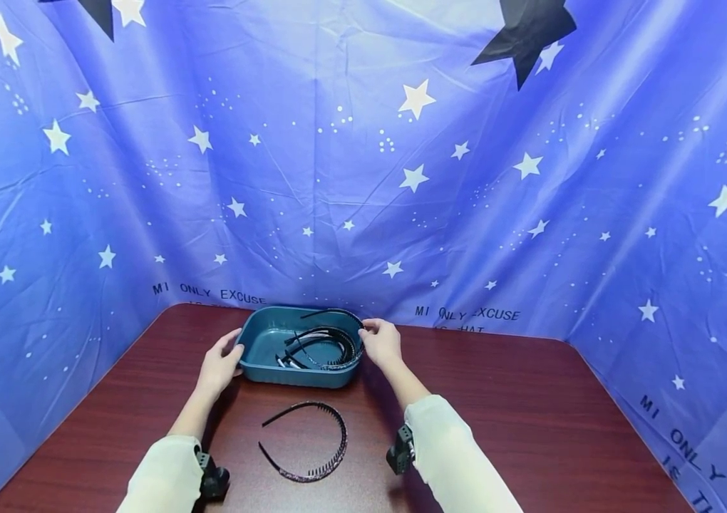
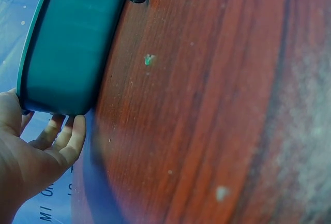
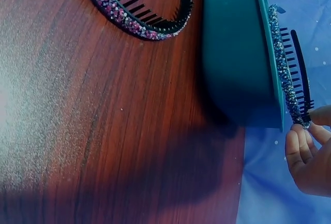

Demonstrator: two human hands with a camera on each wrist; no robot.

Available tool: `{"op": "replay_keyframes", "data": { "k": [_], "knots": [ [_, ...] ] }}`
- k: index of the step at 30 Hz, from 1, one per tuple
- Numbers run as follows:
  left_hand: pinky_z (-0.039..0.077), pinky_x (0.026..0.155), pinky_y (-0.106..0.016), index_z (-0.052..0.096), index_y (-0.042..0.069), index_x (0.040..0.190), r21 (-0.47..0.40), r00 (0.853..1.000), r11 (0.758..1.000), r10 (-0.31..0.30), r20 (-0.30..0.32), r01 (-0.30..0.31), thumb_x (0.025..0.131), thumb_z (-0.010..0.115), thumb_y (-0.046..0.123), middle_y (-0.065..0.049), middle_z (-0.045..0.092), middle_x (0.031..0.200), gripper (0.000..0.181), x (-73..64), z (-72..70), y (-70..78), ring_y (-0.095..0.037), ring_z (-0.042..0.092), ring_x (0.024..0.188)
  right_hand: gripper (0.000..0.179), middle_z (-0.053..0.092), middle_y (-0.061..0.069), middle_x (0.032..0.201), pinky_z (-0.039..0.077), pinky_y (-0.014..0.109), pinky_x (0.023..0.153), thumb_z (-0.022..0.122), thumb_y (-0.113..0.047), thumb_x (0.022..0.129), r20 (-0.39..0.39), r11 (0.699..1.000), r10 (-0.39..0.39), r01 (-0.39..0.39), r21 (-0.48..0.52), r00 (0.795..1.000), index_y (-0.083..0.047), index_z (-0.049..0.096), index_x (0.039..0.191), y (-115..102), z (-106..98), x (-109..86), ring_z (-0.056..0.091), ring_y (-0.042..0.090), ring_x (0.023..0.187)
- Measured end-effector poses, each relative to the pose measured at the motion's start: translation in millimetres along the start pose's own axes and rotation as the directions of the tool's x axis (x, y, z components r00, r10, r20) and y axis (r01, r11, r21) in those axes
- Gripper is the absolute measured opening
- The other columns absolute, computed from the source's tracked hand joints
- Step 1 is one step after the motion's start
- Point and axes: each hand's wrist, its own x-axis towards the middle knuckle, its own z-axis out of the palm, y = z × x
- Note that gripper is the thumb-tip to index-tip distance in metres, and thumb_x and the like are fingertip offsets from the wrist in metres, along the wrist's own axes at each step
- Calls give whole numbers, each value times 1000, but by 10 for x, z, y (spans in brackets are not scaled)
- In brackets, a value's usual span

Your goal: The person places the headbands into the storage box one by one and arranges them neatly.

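A teal plastic basin (image 1: 293,375) stands at the back of the table with several dark headbands (image 1: 346,342) inside. My left hand (image 1: 221,362) grips its left end, fingers against the outer wall (image 2: 62,53) and thumb near the rim. At the opposite end my right hand (image 1: 381,340) pinches a toothed headband with blue glitter (image 3: 283,63), held just above the basin's rim. Nearer to me, a black toothed headband with pink and silver glitter (image 1: 338,456) lies on the table, its open ends pointing left. The right wrist view shows its glittery curve (image 3: 119,14) too.
The dark red wooden table (image 1: 517,427) extends to both sides and toward me. A blue cloth with white stars (image 1: 312,178) hangs behind and on both sides of it. Black wrist cameras (image 1: 212,477) sit on both forearms.
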Motion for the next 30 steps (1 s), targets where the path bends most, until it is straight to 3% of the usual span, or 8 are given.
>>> {"op": "replay_keyframes", "data": {
  "k": [30],
  "knots": [
    [57,80,-41,36,6,143,2,1000,1000,-5,-1,5,97,41,14,-30,46,130,46,-17,12,26,-40,54,107,23,64,6,88,49,30,71,64,-14,87,3,1000,5,-5,-1,1000,-7,70,108,14,127,-30,57,18,80]
  ]
}}
